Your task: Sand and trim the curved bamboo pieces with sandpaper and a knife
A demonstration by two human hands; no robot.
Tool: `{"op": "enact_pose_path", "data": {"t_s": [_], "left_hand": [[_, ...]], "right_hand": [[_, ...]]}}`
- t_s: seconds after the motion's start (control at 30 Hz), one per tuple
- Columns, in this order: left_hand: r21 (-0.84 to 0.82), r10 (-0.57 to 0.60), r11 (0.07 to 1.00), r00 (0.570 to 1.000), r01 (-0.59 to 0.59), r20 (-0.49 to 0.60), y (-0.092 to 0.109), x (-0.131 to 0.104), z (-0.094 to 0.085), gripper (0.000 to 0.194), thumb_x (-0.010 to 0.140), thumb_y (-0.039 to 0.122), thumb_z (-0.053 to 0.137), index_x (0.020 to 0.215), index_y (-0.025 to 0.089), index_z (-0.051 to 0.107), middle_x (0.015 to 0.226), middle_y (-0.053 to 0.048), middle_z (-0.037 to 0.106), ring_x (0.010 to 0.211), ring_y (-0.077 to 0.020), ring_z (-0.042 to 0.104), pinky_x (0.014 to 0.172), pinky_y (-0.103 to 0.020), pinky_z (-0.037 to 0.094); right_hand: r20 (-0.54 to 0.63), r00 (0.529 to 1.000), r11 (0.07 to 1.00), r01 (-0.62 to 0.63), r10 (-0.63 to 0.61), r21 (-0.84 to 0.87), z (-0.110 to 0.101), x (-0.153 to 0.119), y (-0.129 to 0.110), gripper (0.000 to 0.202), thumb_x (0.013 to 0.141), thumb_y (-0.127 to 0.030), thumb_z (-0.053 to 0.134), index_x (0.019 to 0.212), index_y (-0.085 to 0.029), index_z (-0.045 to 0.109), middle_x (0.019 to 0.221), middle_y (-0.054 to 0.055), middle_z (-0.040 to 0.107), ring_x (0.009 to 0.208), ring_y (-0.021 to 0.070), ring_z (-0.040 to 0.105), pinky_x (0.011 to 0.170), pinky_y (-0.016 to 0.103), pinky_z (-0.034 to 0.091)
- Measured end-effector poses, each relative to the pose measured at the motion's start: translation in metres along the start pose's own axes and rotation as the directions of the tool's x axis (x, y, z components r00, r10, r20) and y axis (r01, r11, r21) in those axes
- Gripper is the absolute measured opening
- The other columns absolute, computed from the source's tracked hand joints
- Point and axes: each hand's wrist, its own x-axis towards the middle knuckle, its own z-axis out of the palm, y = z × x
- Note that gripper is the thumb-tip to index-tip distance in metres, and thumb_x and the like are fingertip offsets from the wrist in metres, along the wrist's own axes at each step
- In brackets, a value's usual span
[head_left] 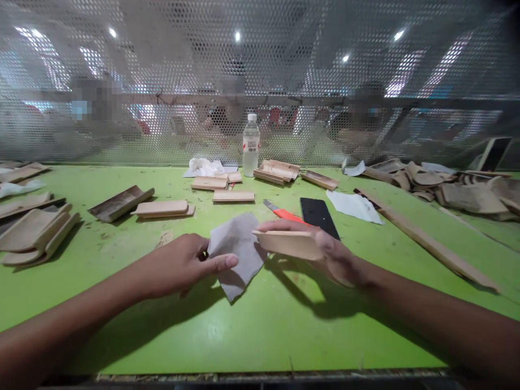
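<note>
The table (252, 336), green-topped and marked with scattered specks, stands against a grey perforated screen (182, 49), through which a horizontal bar (309, 101) and several small bright lights (238, 36) are visible.

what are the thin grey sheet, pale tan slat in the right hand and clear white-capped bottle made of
The thin grey sheet in the left hand: probably matte paper, maybe sandpaper; creased, grit not discernible. The pale tan slat in the right hand: likely bare bamboo or wood, given its dull surface. The clear white-capped bottle: probably shiny plastic, see-through with pale highlights.
</note>
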Motion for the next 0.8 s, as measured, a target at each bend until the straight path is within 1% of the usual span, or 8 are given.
{"op": "enact_pose_path", "data": {"t_s": [0.07,0.13,0.2,0.3,0.5,0.57,0.7,0.8], "left_hand": [[-0.021,0.045,0.999,0.999,-0.045,0.028,0.001,-0.001,-0.002,0.059,0.080,0.079,0.058,0.072,0.021,0.058,0.051,-0.001,0.062,0.051,-0.0220,0.063,0.051,-0.028,0.038],[-0.014,0.113,0.994,0.993,-0.113,0.032,0.002,-0.001,-0.003,0.062,0.079,0.082,0.056,0.073,0.020,0.059,0.054,-0.001,0.062,0.052,-0.0216,0.062,0.051,-0.027,0.037],[-0.018,0.150,0.989,0.988,-0.149,0.038,0.002,-0.001,-0.003,0.065,0.080,0.085,0.052,0.073,0.020,0.058,0.054,-0.001,0.061,0.053,-0.0210,0.061,0.051,-0.027,0.037],[-0.058,0.135,0.990,0.989,-0.131,0.060,0.000,0.000,-0.002,0.067,0.084,0.086,0.043,0.072,0.021,0.055,0.052,0.000,0.059,0.050,-0.0194,0.059,0.052,-0.028,0.040],[-0.159,0.153,0.979,0.978,-0.130,0.139,-0.002,0.002,-0.004,0.075,0.092,0.082,0.029,0.053,0.021,0.049,0.047,-0.003,0.055,0.044,-0.0155,0.051,0.051,-0.028,0.041],[-0.194,0.156,0.972,0.980,-0.130,0.125,-0.001,0.003,-0.007,0.075,0.094,0.079,0.026,0.051,0.022,0.048,0.044,-0.003,0.052,0.042,-0.0152,0.049,0.050,-0.028,0.040],[-0.146,0.129,0.982,0.991,-0.122,0.034,-0.002,0.005,-0.016,0.061,0.091,0.073,0.044,0.060,0.021,0.054,0.045,0.001,0.051,0.043,-0.0165,0.051,0.050,-0.028,0.040],[0.035,0.077,0.996,0.995,-0.080,0.067,-0.005,0.008,-0.016,0.055,0.090,0.066,0.052,0.061,0.020,0.063,0.048,-0.001,0.054,0.044,-0.0162,0.049,0.047,-0.027,0.035]], "right_hand": [[-0.008,0.999,0.942,0.042,-0.047,-0.333,0.002,-0.002,-0.002,0.080,0.081,-0.079,0.064,0.141,-0.026,0.061,0.149,0.015,0.050,0.132,0.0374,0.053,0.108,0.056,0.043],[0.008,0.998,0.765,0.049,-0.057,-0.643,0.006,-0.002,-0.002,0.087,0.073,-0.075,0.075,0.142,-0.025,0.061,0.154,0.017,0.043,0.140,0.0402,0.042,0.114,0.059,0.035],[0.053,0.999,0.591,0.041,0.002,-0.806,0.011,0.000,-0.002,0.096,0.066,-0.074,0.081,0.143,-0.021,0.060,0.152,0.019,0.045,0.141,0.0421,0.039,0.116,0.061,0.031],[0.103,0.992,0.485,0.053,0.076,-0.873,0.016,0.001,0.001,0.096,0.067,-0.076,0.078,0.144,-0.020,0.060,0.148,0.019,0.049,0.139,0.0423,0.039,0.116,0.062,0.030],[0.139,0.988,0.455,0.093,0.070,-0.886,0.013,0.000,0.003,0.093,0.068,-0.074,0.078,0.142,-0.021,0.061,0.149,0.018,0.049,0.140,0.0409,0.037,0.117,0.060,0.030],[0.162,0.984,0.448,0.113,0.072,-0.887,0.013,0.000,0.000,0.086,0.069,-0.070,0.079,0.138,-0.020,0.064,0.146,0.017,0.051,0.139,0.0401,0.039,0.116,0.059,0.030],[0.200,0.979,0.429,0.160,0.049,-0.889,0.011,0.000,-0.004,0.072,0.071,-0.061,0.081,0.130,-0.022,0.068,0.141,0.016,0.054,0.135,0.0379,0.043,0.115,0.057,0.034],[0.160,0.986,0.395,0.129,0.046,-0.909,0.007,0.000,-0.003,0.070,0.072,-0.061,0.080,0.129,-0.021,0.068,0.140,0.017,0.055,0.134,0.0393,0.043,0.112,0.059,0.036]]}}
